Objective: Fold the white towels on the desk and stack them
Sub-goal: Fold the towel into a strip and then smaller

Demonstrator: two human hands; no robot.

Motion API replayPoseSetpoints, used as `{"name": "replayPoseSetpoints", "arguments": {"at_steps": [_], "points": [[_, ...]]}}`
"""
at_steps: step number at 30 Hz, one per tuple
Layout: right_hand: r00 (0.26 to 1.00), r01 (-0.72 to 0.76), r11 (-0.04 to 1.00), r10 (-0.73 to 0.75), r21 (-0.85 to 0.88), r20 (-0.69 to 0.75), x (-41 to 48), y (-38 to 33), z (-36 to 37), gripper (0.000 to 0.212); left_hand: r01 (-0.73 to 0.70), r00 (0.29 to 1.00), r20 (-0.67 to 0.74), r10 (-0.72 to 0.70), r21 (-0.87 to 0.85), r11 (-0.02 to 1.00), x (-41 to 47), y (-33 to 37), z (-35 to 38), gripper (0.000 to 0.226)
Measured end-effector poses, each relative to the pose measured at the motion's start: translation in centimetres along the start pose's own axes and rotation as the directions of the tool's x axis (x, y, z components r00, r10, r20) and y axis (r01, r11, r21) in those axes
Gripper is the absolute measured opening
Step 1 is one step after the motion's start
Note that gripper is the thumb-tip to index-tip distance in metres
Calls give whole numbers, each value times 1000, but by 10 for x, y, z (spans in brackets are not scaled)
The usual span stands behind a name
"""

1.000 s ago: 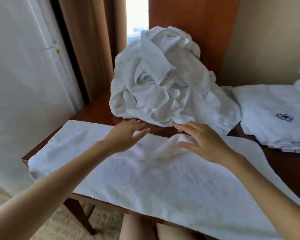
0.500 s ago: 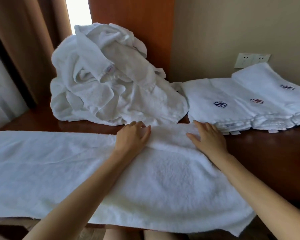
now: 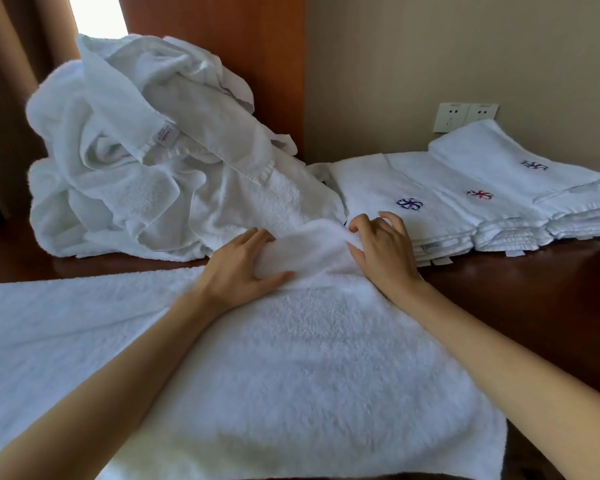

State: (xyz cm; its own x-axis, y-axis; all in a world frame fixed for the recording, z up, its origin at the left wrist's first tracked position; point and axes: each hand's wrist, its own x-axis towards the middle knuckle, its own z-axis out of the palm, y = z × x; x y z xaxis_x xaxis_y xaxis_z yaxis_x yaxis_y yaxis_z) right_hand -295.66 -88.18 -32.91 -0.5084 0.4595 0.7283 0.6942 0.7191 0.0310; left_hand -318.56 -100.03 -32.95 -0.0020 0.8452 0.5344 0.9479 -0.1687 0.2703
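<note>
**Pinching the far edge, ready to fold**

The desk (image 3: pixel 534 306) carries the spread towel (image 3: pixel 291 358) across its near side, running off to the left. A loose heap (image 3: pixel 153 168) sits far left and the folded stack (image 3: pixel 465 202) far right. Close together, the left hand (image 3: pixel 243 268) and right hand (image 3: pixel 381 247) each pinch a raised ridge along the spread towel's far edge. The person would probably do best to slide both hands out toward the corners, keep the edge taut, and fold it over square, clear of the heap.
</note>
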Motion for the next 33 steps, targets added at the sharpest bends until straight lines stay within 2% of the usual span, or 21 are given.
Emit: {"name": "replayPoseSetpoints", "arguments": {"at_steps": [7,11,15,17,19,21,23,25,28,31,33], "points": [[1000,8,1000,-8,-12,3,14,4,5,22,83,997,-8,-83,22,996,4,-8,5,63],[996,-2,996,-6,85,92,10,4,-9,20,24,994,-113,-17,63,998,0,5,1,49],[991,-84,980,64,181,115,6,8,-31,29,32,997,-80,-23,119,992,-4,30,-7,54],[991,-34,985,11,169,131,1,10,-43,43,63,997,-54,-56,137,989,-7,41,-17,60],[983,83,992,-97,98,154,-3,11,-57,51,71,997,-8,-70,144,987,-13,49,-28,60],[965,209,977,-212,40,156,-8,15,-68,45,30,998,45,-40,200,979,-22,55,-36,50],[942,257,966,-258,36,212,-16,18,-78,40,-14,994,105,-11,236,972,-33,60,-37,40],[899,255,965,-260,63,352,-29,21,-84,43,-27,988,156,-5,206,978,-45,62,-32,39],[821,226,967,-255,119,510,-44,27,-93,45,11,989,146,-29,124,992,-60,61,-22,41],[838,105,976,-189,190,513,-51,28,-105,41,16,996,89,-20,46,999,-67,57,-17,38],[885,93,985,-148,145,441,-56,28,-107,37,-36,997,73,35,12,999,-67,56,-16,38]]}}
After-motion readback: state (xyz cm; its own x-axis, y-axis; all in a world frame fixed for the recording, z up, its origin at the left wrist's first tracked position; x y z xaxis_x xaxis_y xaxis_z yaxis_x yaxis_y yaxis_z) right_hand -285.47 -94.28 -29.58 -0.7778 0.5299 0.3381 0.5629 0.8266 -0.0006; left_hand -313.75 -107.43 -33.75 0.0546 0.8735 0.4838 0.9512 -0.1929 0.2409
